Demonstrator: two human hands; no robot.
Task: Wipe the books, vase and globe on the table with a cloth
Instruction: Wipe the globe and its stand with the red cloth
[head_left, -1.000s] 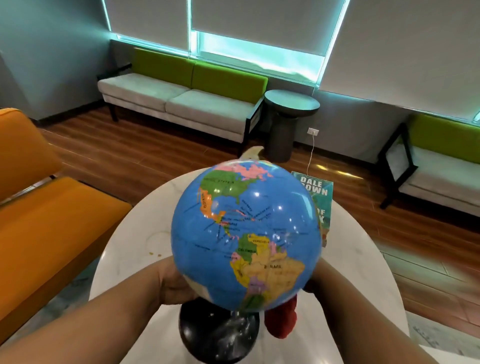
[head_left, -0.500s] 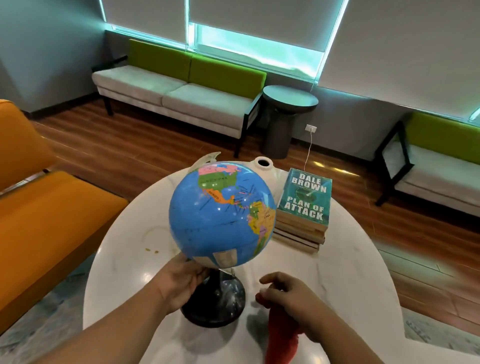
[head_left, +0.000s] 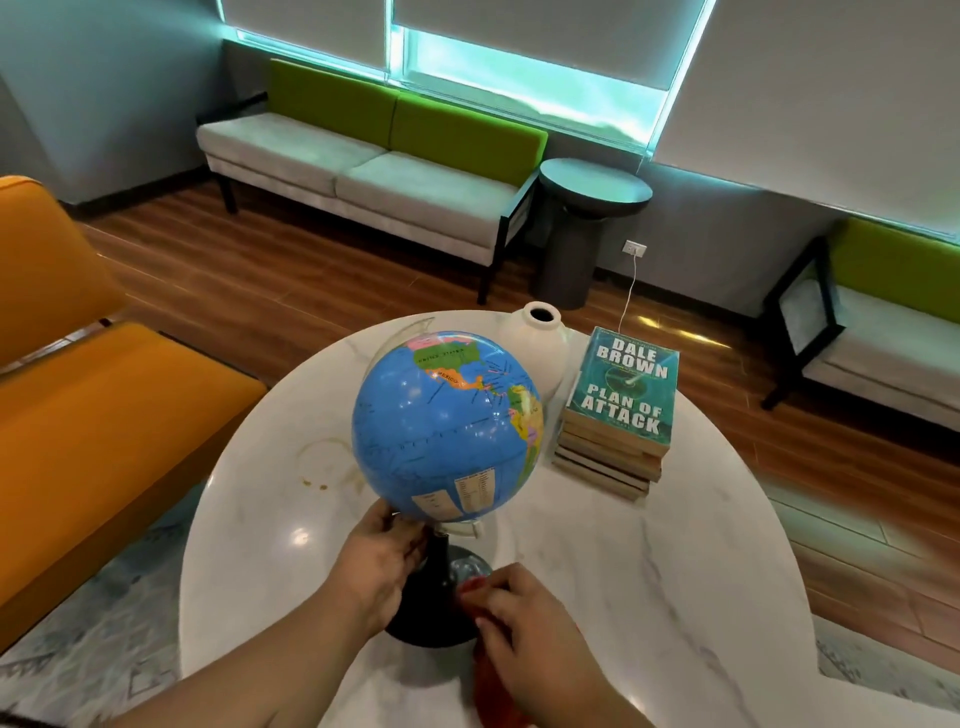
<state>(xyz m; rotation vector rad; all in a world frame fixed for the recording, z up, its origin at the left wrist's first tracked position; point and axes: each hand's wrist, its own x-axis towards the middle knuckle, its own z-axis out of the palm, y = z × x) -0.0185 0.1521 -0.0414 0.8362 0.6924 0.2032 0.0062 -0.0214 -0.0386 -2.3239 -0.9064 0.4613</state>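
A blue globe (head_left: 441, 426) on a black stand (head_left: 434, 618) rests on the round white marble table (head_left: 649, 561). My left hand (head_left: 376, 561) grips the stand's stem just under the ball. Holding a red cloth (head_left: 493, 691), my right hand (head_left: 524, 618) presses it against the right side of the black base; most of the cloth is hidden under the hand. A white vase (head_left: 537, 345) stands behind the globe. A stack of several books (head_left: 618, 410), teal cover on top, lies to the right of the vase.
A brownish ring stain (head_left: 327, 467) marks the tabletop left of the globe. An orange sofa (head_left: 78, 395) stands close on the left. A green-backed bench (head_left: 374, 156), a dark round side table (head_left: 587, 218) and a second seat (head_left: 883, 322) line the far wall.
The globe came down from close to my face and now stands on the table. My left hand slid to the stem; my right hand carried the red cloth to the base.
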